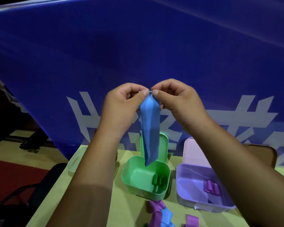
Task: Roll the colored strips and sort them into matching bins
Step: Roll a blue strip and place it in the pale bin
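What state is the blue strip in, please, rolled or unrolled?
Almost wholly unrolled: the left hand and right hand pinch the blue strip at its top end, and the rest hangs down loose.

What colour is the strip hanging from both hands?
The hanging flexible strip is blue; head view.

Left hand [121, 104], right hand [175, 99]: bare, broad, short fingers. Left forearm [95, 169], right forearm [233, 161]: bare down to frame edge. Thumbnails [145, 92] trimmed short, plain.

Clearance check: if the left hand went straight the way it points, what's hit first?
Probably the banner; the left hand, pinching the strip, points up and away toward it. Depth unclear.
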